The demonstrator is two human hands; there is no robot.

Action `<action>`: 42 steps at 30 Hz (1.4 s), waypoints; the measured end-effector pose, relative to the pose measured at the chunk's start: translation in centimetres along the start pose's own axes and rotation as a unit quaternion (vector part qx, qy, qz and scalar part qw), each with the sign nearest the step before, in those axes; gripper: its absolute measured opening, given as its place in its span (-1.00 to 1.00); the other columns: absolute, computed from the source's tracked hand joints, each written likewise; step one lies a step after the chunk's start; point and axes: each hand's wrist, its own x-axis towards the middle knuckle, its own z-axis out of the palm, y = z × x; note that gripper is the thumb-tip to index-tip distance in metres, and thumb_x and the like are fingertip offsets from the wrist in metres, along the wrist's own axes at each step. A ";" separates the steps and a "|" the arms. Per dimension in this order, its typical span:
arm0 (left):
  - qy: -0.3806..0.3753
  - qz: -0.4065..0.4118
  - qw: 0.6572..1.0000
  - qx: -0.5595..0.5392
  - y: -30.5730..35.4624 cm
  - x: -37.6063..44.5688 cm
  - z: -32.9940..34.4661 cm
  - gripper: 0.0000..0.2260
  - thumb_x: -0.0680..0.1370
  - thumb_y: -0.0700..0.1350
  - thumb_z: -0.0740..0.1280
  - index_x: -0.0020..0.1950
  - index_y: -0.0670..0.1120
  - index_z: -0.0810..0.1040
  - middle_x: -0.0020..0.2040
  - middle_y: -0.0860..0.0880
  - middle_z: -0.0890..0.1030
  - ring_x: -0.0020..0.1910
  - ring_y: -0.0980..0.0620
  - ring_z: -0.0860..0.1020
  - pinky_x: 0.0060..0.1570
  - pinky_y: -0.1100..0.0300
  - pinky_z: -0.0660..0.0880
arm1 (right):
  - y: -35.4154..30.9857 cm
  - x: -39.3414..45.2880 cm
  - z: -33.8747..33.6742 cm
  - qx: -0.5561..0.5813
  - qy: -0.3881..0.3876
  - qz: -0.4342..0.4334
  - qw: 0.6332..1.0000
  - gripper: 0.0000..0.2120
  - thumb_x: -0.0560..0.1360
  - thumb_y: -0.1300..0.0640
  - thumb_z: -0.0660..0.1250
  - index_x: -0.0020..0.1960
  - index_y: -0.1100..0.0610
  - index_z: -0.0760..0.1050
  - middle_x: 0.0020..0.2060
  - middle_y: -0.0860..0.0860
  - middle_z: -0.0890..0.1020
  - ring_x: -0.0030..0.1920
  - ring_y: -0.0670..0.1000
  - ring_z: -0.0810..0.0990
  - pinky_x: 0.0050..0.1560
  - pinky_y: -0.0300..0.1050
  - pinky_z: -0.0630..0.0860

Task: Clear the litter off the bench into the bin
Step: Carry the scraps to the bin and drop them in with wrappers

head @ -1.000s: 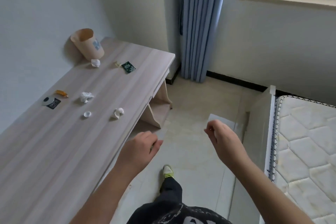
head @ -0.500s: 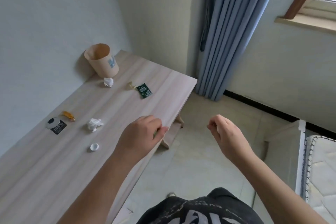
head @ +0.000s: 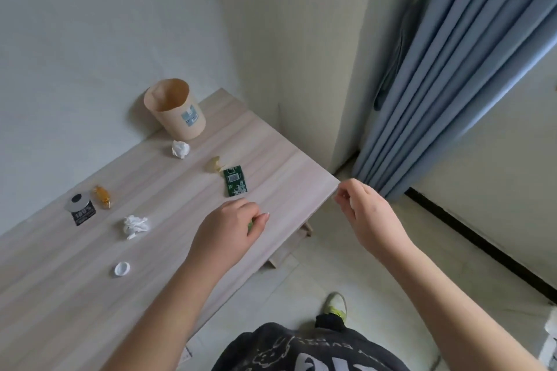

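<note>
Head view: the bin [head: 176, 110] stands upright at the far end of the bench [head: 280, 172], against the wall; a crumpled white wad [head: 180, 149] lies just in front of it, the green card [head: 235, 185] nearer — just beyond the left hand [head: 229, 229]; that hand hovers over the bench, fingers curled shut around something green, barely visible; the right hand [head: 366, 214] hangs off the bench's corner, fingers loosely pinched together, holding nothing visible.
</note>
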 end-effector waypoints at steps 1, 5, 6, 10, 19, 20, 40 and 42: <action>0.008 -0.014 1.000 0.004 0.2 0.7 0.0 -0.68 0.52 -0.02 0.29 -0.36 -0.01 0.25 -0.40 0.08 0.34 -0.40 0.05 0.31 -0.51 0.22 0.18 | 0.6 1.5 -0.3 0.003 -0.007 -0.018 1.000 -0.87 0.56 0.14 0.25 -0.08 0.21 0.40 -0.23 0.03 0.53 -0.23 0.07 0.45 -0.27 -0.09 0.33; 0.046 -0.084 0.995 0.029 0.5 2.7 -0.1 -0.74 0.52 -0.02 0.28 -0.34 -0.03 0.35 -0.39 0.03 0.44 -0.39 0.02 0.36 -0.47 0.17 0.30 | 1.7 6.7 0.0 0.013 -0.029 -0.071 0.997 -0.86 0.56 0.14 0.26 -0.09 0.21 0.39 -0.26 -0.02 0.46 -0.26 0.02 0.38 -0.29 -0.15 0.25; 0.057 -0.100 0.993 0.033 0.4 3.0 -0.3 -0.75 0.51 -0.03 0.28 -0.34 -0.03 0.36 -0.38 0.02 0.45 -0.39 0.02 0.36 -0.46 0.18 0.30 | 1.6 7.9 0.3 0.020 -0.032 -0.081 0.996 -0.86 0.56 0.15 0.27 -0.09 0.21 0.39 -0.27 -0.02 0.46 -0.28 0.03 0.37 -0.30 -0.13 0.25; 0.088 -0.158 0.982 0.046 -1.5 4.2 -1.1 -0.74 0.53 -0.01 0.24 -0.33 -0.04 0.38 -0.39 0.02 0.43 -0.39 0.00 0.37 -0.44 0.16 0.31 | -0.3 12.5 2.4 0.050 -0.056 -0.135 0.988 -0.87 0.54 0.17 0.30 -0.09 0.23 0.41 -0.27 0.05 0.51 -0.30 0.10 0.41 -0.33 -0.07 0.36; 0.165 -0.232 0.957 0.055 -9.5 5.7 -3.3 -0.79 0.51 -0.11 0.32 -0.32 -0.07 0.43 -0.41 -0.03 0.45 -0.41 -0.05 0.41 -0.42 0.21 0.26 | -7.7 22.1 8.2 0.061 -0.103 -0.244 0.962 -0.88 0.53 0.19 0.30 -0.08 0.24 0.41 -0.27 0.00 0.45 -0.31 0.08 0.38 -0.34 -0.06 0.36; 0.170 -0.235 0.956 0.054 -10.6 6.0 -3.6 -0.79 0.52 -0.10 0.31 -0.31 -0.08 0.44 -0.41 -0.03 0.46 -0.42 -0.05 0.41 -0.42 0.21 0.26 | -8.7 23.1 8.7 0.056 -0.108 -0.250 0.960 -0.88 0.54 0.18 0.29 -0.07 0.24 0.41 -0.27 0.01 0.46 -0.31 0.08 0.38 -0.34 -0.06 0.35; 0.185 -0.352 0.917 0.000 -27.2 17.5 -4.7 -0.64 0.52 -0.01 0.17 -0.44 0.05 0.13 -0.51 0.08 0.26 -0.53 0.12 0.28 -0.49 0.32 0.08 | -20.4 46.6 26.1 -0.042 -0.255 -0.274 0.926 -0.92 0.54 0.18 0.21 -0.05 0.19 0.45 -0.17 0.09 0.52 -0.15 0.17 0.55 -0.30 -0.04 0.39; 0.183 -0.373 0.909 0.001 -27.8 18.5 -4.1 -0.62 0.51 -0.02 0.19 -0.45 0.06 0.10 -0.52 0.08 0.26 -0.53 0.15 0.28 -0.49 0.33 0.09 | -20.4 47.8 27.8 -0.044 -0.290 -0.266 0.918 -0.88 0.52 0.11 0.24 -0.05 0.15 0.50 -0.15 0.07 0.52 -0.12 0.11 0.54 -0.20 -0.06 0.41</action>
